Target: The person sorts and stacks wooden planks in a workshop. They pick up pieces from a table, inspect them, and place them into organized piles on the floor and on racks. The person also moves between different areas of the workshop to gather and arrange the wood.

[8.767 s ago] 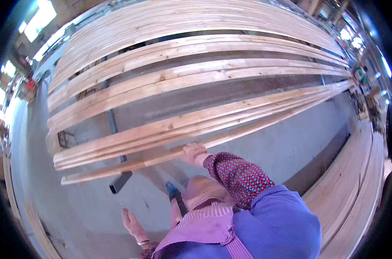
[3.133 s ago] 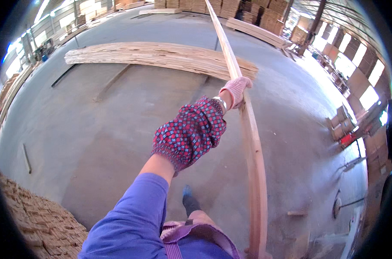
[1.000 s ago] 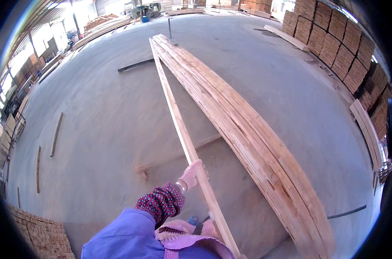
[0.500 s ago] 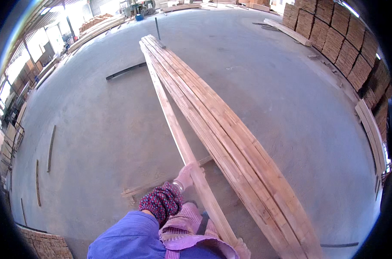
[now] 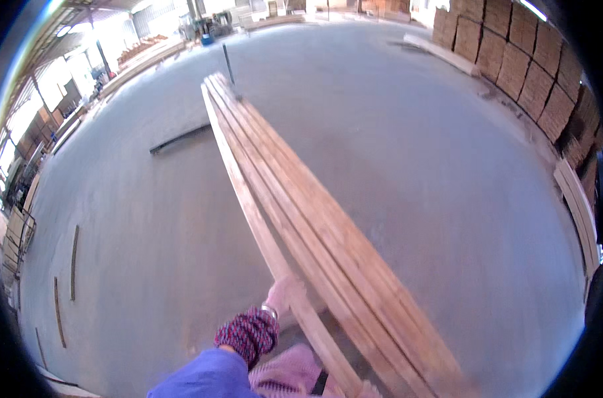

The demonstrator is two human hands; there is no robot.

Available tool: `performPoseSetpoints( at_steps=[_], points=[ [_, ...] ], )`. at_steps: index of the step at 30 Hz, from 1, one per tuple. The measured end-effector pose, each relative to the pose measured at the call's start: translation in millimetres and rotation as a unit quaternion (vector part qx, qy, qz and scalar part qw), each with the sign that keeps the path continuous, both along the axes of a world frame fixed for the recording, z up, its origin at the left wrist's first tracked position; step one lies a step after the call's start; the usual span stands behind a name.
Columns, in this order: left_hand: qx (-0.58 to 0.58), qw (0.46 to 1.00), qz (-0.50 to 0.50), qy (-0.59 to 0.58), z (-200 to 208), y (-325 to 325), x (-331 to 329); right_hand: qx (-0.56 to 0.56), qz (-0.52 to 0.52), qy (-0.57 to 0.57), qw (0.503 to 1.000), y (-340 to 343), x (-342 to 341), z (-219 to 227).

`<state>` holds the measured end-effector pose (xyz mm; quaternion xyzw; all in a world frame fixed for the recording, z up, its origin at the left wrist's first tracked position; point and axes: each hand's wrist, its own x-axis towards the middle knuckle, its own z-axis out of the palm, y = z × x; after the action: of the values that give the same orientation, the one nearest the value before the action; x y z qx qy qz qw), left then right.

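Observation:
A long, pale wooden board [image 5: 250,205] runs away from me along the left side of a stack of similar boards [image 5: 331,245]. My left hand [image 5: 285,295], in a pink glove, is closed round the board's nearer part. At the lower edge, my right hand [image 5: 368,390] is closed at the board's near end, and much of it is out of the picture. A narrow gap separates the held board from the stack in the middle; their far ends come together.
A dark bar [image 5: 181,138] juts left under the stack's far end, where an upright dark post [image 5: 228,63] stands. Thin strips [image 5: 74,262] lie on the floor at left. Tall bundles of wood [image 5: 500,60] stand at far right, with boards [image 5: 577,212] nearer.
The held board has come closer to the stack, narrowing the gap. Both hands keep their hold. The whole view has shifted, with the stack's far end lower in the picture.

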<state>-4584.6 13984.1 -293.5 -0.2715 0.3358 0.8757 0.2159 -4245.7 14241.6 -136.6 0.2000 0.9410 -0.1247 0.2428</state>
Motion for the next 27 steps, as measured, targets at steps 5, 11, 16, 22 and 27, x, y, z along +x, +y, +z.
performPoseSetpoints(
  at_steps=[5, 11, 16, 22, 27],
  points=[
    [-0.125, 0.989, 0.071, -0.032, -21.6, 28.1, -21.1, 0.084, -0.057, 0.089, 0.991, -14.0, -47.9, -110.3],
    [-0.224, 0.953, -0.203, 0.032, -10.2, 86.3, 75.3, -0.064, -0.02, -0.027, 0.997, -41.8, -210.7, -66.2],
    [-0.436, 0.847, -0.271, 0.138, -19.9, 95.5, 43.1, -0.105, -0.022, -0.031, 0.994, -39.6, -250.6, -121.3],
    [-0.574, 0.544, -0.573, 0.215, -70.6, 122.5, 13.7, -0.075, -0.126, 0.146, 0.978, 7.1, -170.1, -133.3],
    [-0.648, 0.411, -0.54, 0.345, -174.0, 58.1, 2.6, -0.205, -0.509, 0.065, 0.834, 21.0, -103.1, -153.9]
  ],
)
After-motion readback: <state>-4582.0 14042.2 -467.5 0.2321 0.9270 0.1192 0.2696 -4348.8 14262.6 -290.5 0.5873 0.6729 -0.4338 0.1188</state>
